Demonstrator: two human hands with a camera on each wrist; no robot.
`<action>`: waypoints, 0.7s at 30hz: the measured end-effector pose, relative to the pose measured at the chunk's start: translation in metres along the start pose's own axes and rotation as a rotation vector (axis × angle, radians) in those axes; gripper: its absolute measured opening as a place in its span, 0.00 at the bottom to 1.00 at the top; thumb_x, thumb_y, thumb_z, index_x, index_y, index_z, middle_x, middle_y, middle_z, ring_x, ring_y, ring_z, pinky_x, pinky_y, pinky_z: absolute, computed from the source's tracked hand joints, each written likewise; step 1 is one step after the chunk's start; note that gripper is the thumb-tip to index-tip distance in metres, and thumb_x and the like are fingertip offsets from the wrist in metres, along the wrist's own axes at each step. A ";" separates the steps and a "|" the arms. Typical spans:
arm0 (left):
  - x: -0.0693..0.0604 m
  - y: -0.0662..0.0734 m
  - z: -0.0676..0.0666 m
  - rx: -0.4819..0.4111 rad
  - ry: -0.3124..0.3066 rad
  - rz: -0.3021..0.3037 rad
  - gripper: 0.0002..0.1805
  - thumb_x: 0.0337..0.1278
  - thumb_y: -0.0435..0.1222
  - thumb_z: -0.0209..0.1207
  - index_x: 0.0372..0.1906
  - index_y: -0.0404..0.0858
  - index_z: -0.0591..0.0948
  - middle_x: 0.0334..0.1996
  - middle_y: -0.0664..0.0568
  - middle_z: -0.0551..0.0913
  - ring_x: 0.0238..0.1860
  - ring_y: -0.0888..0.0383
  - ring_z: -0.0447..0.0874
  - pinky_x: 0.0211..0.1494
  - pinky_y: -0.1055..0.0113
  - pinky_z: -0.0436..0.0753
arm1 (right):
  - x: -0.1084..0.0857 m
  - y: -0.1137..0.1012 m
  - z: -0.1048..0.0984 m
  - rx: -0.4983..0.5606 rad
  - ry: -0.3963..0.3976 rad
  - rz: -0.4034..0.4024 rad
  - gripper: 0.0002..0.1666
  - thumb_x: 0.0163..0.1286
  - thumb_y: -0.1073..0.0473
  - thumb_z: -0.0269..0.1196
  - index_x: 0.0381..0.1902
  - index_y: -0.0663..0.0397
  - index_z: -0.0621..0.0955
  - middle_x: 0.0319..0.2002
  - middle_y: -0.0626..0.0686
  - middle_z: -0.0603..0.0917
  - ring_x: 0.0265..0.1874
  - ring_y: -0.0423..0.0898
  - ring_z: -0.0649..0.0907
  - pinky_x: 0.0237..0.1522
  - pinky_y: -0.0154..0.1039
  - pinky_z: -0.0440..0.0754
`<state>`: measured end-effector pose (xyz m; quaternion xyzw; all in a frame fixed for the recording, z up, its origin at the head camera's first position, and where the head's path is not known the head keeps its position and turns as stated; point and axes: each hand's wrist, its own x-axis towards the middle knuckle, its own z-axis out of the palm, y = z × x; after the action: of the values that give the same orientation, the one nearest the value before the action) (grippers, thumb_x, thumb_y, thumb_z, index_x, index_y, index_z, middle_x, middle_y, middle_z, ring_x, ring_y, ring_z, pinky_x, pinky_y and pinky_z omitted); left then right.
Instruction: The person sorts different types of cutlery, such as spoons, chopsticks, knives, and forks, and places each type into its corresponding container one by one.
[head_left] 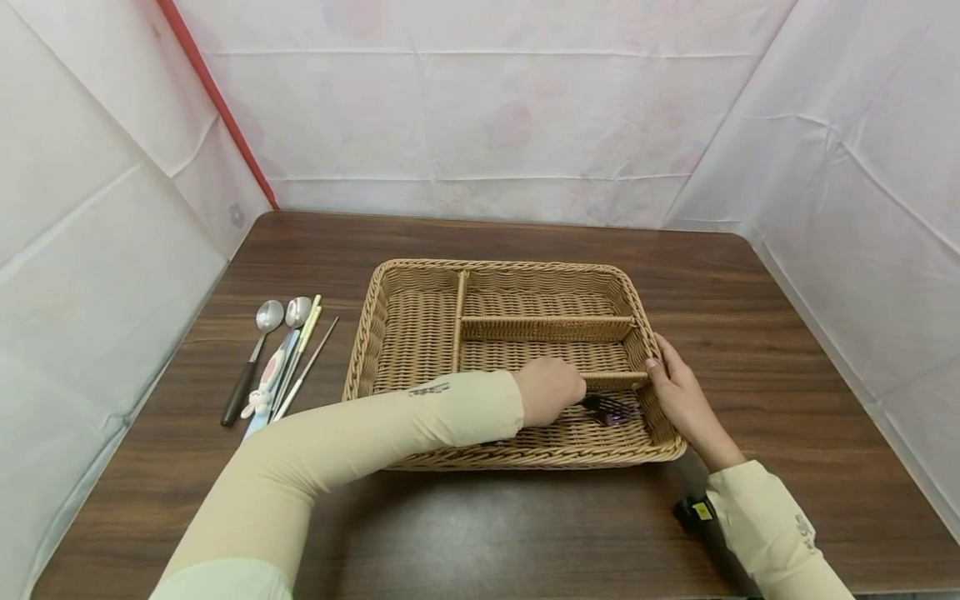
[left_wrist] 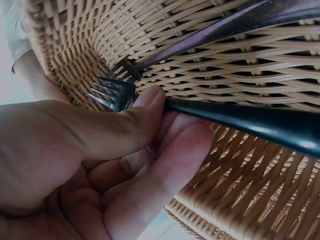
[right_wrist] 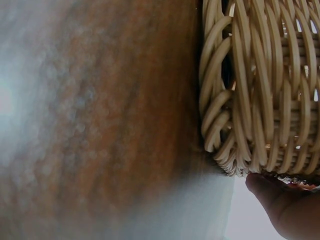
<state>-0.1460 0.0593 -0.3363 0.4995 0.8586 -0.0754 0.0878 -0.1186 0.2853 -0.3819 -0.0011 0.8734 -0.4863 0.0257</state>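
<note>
My left hand point(head_left: 551, 390) is over the front compartment of a wicker basket point(head_left: 547, 322). In the left wrist view, its thumb and fingers pinch a black fork point(left_wrist: 235, 116) by the neck, just behind the tines. A purple fork point(left_wrist: 187, 45) lies on the woven bottom beside it, its tines near those of the black fork. My right hand point(head_left: 678, 396) grips the basket's right side, thumb over the rim and fingers along the outer wall. Only part of that hand shows in the right wrist view, at the basket's edge point(right_wrist: 240, 100).
Left of the basket lie a dark-handled spoon point(head_left: 243, 379), a second spoon point(head_left: 298, 312), a rabbit-decorated utensil point(head_left: 262, 396), yellow-ended chopsticks point(head_left: 302, 346) and a thin metal stick point(head_left: 307, 367). Dividers point(head_left: 547, 320) split the basket. White sheets point(head_left: 487, 117) hang around the wooden table point(head_left: 750, 333).
</note>
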 end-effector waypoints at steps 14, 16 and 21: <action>0.007 0.009 0.011 0.059 -0.046 -0.005 0.07 0.66 0.33 0.54 0.36 0.46 0.81 0.31 0.58 0.79 0.25 0.65 0.67 0.29 0.75 0.73 | 0.001 0.003 -0.001 0.002 -0.006 0.019 0.33 0.78 0.60 0.40 0.74 0.64 0.43 0.70 0.72 0.50 0.69 0.65 0.53 0.66 0.60 0.53; 0.009 0.009 0.013 0.050 -0.052 -0.005 0.07 0.66 0.33 0.54 0.35 0.46 0.81 0.30 0.58 0.79 0.24 0.66 0.67 0.28 0.76 0.72 | 0.002 0.004 -0.001 0.005 -0.007 0.021 0.33 0.78 0.61 0.40 0.74 0.64 0.43 0.70 0.72 0.50 0.69 0.65 0.53 0.66 0.60 0.53; 0.013 0.009 0.017 0.047 -0.074 -0.021 0.07 0.67 0.34 0.53 0.37 0.46 0.81 0.32 0.57 0.79 0.24 0.66 0.68 0.27 0.76 0.71 | 0.001 0.002 0.000 0.008 -0.003 0.009 0.33 0.78 0.60 0.40 0.74 0.64 0.43 0.70 0.72 0.51 0.69 0.65 0.54 0.66 0.60 0.53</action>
<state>-0.1432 0.0712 -0.3558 0.4891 0.8580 -0.1149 0.1067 -0.1199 0.2869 -0.3838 0.0021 0.8715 -0.4896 0.0290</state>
